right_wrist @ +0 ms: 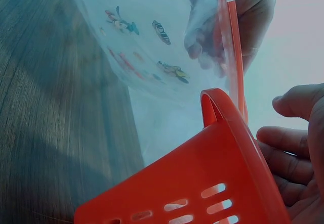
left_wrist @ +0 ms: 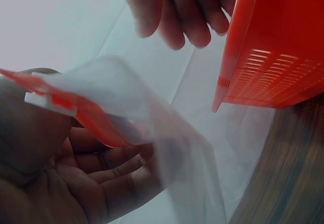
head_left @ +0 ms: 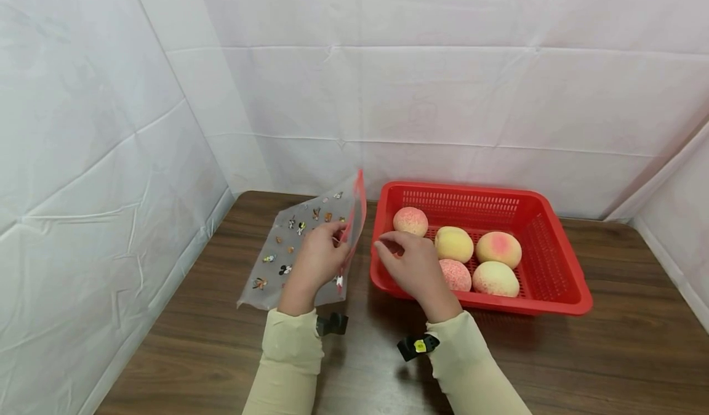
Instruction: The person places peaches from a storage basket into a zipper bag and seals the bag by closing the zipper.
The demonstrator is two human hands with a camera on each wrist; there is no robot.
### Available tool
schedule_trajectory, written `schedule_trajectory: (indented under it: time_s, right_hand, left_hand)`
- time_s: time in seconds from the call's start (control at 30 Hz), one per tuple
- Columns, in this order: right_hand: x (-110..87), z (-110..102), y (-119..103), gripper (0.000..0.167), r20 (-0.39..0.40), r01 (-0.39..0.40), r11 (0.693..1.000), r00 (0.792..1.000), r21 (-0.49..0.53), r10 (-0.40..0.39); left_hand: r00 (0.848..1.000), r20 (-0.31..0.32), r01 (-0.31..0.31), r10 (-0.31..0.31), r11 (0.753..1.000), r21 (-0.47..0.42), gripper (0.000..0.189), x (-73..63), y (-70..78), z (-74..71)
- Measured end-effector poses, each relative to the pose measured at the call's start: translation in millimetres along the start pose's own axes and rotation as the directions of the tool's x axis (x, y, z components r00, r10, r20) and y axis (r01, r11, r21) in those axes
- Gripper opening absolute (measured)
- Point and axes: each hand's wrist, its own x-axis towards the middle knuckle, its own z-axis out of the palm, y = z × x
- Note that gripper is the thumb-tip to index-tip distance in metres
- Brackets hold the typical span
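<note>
A clear zip bag [head_left: 282,245] with cartoon prints and a red zip edge [head_left: 360,202] stands partly raised at the left. My left hand [head_left: 317,256] grips it near the zip, thumb on one side and fingers on the other. In the left wrist view a white slider [left_wrist: 48,102] sits on the red strip by the thumb. My right hand [head_left: 414,266] hovers over the left rim of a red basket [head_left: 554,249], its fingers loosely bent and holding nothing. Several peaches [head_left: 454,244] lie in the basket, one partly hidden behind this hand.
The basket stands on a brown wooden table [head_left: 183,347], close to the right of the bag. White cloth [head_left: 443,95] hangs behind the table and along both sides. Black camera mounts [head_left: 332,324] sit at both wrists.
</note>
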Motion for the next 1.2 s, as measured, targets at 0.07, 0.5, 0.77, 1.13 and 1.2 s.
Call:
schedule_trajectory:
  time_s: [0.07,0.5,0.77,1.13,1.2]
  right_hand:
    - [0.8,1.4,-1.0,0.027,0.007,0.002,1.000,1.000,0.007,-0.002]
    - [8.1,12.0,-4.5,0.033,0.038,-0.031,1.000,0.999,0.003,0.030]
    - [12.6,16.6,-9.8,0.035,0.063,-0.088,0.996,0.994,-0.001,0.088]
    - [17.4,22.8,-14.0,0.029,0.045,-0.049,0.999,0.998,0.014,0.048]
    - [18.7,23.5,-14.2,0.028,0.045,-0.079,0.996,0.996,0.040,0.078]
  left_hand:
    - [1.000,0.013,0.004,-0.004,1.000,-0.006,0.032,-0.8,0.8,0.4]
    - [0.999,0.037,-0.020,0.020,1.000,-0.001,0.036,-1.0,3.2,3.8]
    - [0.998,0.067,0.013,-0.013,1.000,-0.012,0.043,-2.8,6.3,2.3]
    - [0.997,0.074,-0.002,0.003,1.000,-0.016,0.043,-5.2,10.1,1.7]
    - [0.998,0.055,-0.012,0.012,1.000,0.002,0.044,-5.0,10.0,1.5]
